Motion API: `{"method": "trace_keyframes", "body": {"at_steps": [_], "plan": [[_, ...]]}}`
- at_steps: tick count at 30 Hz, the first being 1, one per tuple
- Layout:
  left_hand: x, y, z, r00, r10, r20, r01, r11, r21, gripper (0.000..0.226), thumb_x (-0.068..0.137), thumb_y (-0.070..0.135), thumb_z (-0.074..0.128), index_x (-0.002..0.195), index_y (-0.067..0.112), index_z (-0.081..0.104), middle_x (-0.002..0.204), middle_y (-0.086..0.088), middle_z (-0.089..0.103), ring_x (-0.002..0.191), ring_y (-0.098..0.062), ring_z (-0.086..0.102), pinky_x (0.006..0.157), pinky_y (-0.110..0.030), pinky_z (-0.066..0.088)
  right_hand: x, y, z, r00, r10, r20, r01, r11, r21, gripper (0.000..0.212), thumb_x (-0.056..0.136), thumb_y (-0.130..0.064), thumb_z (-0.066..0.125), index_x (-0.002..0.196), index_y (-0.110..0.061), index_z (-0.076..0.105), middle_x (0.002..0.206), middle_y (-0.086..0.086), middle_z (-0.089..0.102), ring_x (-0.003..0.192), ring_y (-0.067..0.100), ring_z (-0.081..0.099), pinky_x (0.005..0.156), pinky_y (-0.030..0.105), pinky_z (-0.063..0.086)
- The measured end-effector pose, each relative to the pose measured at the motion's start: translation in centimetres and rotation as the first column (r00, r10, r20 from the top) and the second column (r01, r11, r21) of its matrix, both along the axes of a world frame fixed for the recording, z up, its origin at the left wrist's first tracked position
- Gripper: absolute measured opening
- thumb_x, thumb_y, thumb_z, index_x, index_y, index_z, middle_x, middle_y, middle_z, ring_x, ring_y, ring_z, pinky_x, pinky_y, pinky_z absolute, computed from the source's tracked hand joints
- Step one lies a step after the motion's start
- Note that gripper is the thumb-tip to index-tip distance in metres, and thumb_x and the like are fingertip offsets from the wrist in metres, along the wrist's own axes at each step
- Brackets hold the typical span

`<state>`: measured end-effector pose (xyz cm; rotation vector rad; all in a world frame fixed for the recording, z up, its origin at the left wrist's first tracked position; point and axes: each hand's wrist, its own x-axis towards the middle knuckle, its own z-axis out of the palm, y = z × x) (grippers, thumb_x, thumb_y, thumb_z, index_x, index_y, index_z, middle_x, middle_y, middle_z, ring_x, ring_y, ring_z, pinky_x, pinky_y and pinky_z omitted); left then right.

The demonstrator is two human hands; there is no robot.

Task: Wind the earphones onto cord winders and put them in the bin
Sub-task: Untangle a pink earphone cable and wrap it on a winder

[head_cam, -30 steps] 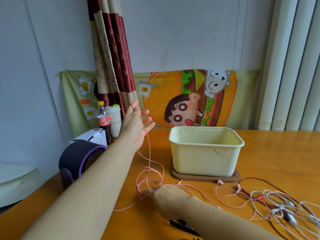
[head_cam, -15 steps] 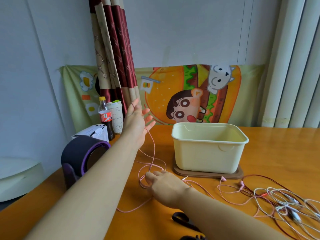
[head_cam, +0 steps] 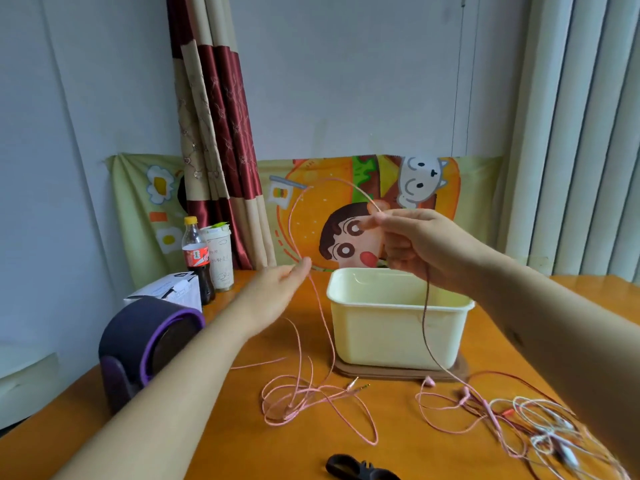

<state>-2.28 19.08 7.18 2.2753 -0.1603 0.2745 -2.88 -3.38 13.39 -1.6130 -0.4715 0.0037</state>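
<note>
Here the right hand [head_cam: 419, 247] pinches the pink earphone cord [head_cam: 328, 336] above the bin [head_cam: 381, 334] — it arcs over the straight-fingered left hand [head_cam: 277, 289] (remaining loops lie on the worktop [head_cam: 242, 427]).

Writing on the cup [head_cam: 220, 259] looks illegible.

The right grip [head_cam: 422, 247], held up above the cream bin [head_cam: 398, 334], pinches a pink earphone cord [head_cam: 322, 327] that arcs left to the straight fingertips of the left grip [head_cam: 273, 292], then drops into loose loops on the bench [head_cam: 242, 445]. A black cord winder [head_cam: 360, 470] lies at the near edge
</note>
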Motion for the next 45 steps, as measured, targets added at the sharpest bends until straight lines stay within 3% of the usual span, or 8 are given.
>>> {"method": "trace_keyframes", "body": {"at_steps": [4,11,16,21,27,31,38,45], "plan": [[-3.0,-4.4,0.0,0.789,-0.6,-0.131,0.519,0.765,-0.382,0.092,0.056,0.087,0.059,0.132,0.037,0.043,0.116,0.009,0.071,0.12,-0.004,0.058,0.109,-0.033,0.027,-0.1,0.2,0.4,0.996,-0.085,0.013,0.084,0.995,0.059,0.02,0.096,-0.018,0.053,0.095,-0.007,0.07,0.052,-0.006,0.025,0.045,0.009,0.025,0.043,0.018,0.03],[-1.5,-2.0,-2.1,0.977,-0.179,-0.118,0.163,0.977,-0.135,0.017,0.102,0.024,0.046,0.103,0.032,0.061,0.089,0.006,0.062,0.076,-0.008,0.062,0.082,-0.025,0.055,1.5,-3.1,-1.7,0.93,-0.368,-0.013,0.362,0.92,-0.154,0.029,0.095,-0.015,0.047,0.073,-0.007,0.063,0.05,-0.001,0.039,0.044,0.012,0.033,0.045,0.022,0.034],[-1.9,-1.0,0.0,0.99,-0.076,0.117,0.068,0.995,0.071,0.03,0.105,0.03,0.035,0.106,0.031,0.064,0.091,0.015,0.057,0.082,-0.001,0.051,0.072,-0.022,0.043,0.5,-3.0,-4.0,0.939,-0.239,0.246,0.311,0.285,-0.907,0.053,0.091,-0.041,0.058,0.132,-0.008,0.051,0.128,0.013,0.056,0.107,0.023,0.056,0.09,0.033,0.048],[-2.3,-3.6,2.1,0.953,-0.273,0.129,0.233,0.938,0.256,0.028,0.103,0.025,0.044,0.122,0.026,0.064,0.119,0.004,0.066,0.109,-0.013,0.058,0.094,-0.03,0.045,-2.5,2.5,-2.0,0.816,0.06,0.575,0.381,0.692,-0.613,0.09,0.083,-0.041,0.068,0.152,-0.021,0.014,0.145,-0.002,0.044,0.128,0.013,0.044,0.103,0.026,0.036],[-1.8,-1.2,1.5,0.959,-0.224,0.176,0.191,0.964,0.186,0.013,0.096,0.031,0.058,0.088,0.038,0.066,0.089,0.0,0.07,0.086,-0.014,0.064,0.08,-0.038,0.051,-1.8,1.3,-2.3,0.902,0.12,0.415,0.244,0.65,-0.719,0.027,0.095,-0.03,0.052,0.112,-0.016,0.069,0.066,-0.01,0.056,0.051,0.0,0.049,0.047,0.01,0.036],[-0.9,1.1,0.0,0.98,-0.125,0.156,0.098,0.98,0.17,0.014,0.096,0.03,0.057,0.086,0.037,0.065,0.091,-0.011,0.068,0.076,-0.015,0.06,0.072,-0.028,0.047,0.1,-1.4,-3.0,0.906,-0.278,0.32,0.371,0.885,-0.281,0.022,0.096,-0.027,0.053,0.096,-0.016,0.073,0.049,-0.014,0.048,0.045,0.003,0.037,0.047,0.017,0.027],[-0.1,3.7,-1.0,0.999,0.014,0.042,-0.022,0.984,0.176,0.018,0.099,0.03,0.052,0.088,0.029,0.067,0.072,0.008,0.062,0.061,-0.001,0.056,0.055,-0.02,0.038,2.1,-6.4,-5.0,0.662,-0.696,0.278,0.748,0.633,-0.199,0.029,0.095,-0.014,0.043,0.098,-0.001,0.069,0.086,0.012,0.064,0.078,0.026,0.055,0.061,0.029,0.041],[-1.0,1.2,1.4,0.989,-0.096,0.117,0.067,0.971,0.23,0.028,0.102,0.036,0.042,0.085,0.038,0.064,0.088,0.025,0.056,0.077,-0.006,0.061,0.064,-0.022,0.042,-0.2,-2.0,-4.0,0.731,-0.265,0.629,0.636,0.597,-0.489,0.066,0.087,-0.036,0.064,0.144,-0.014,0.038,0.142,0.003,0.047,0.131,0.021,0.042,0.108,0.035,0.034]]}}
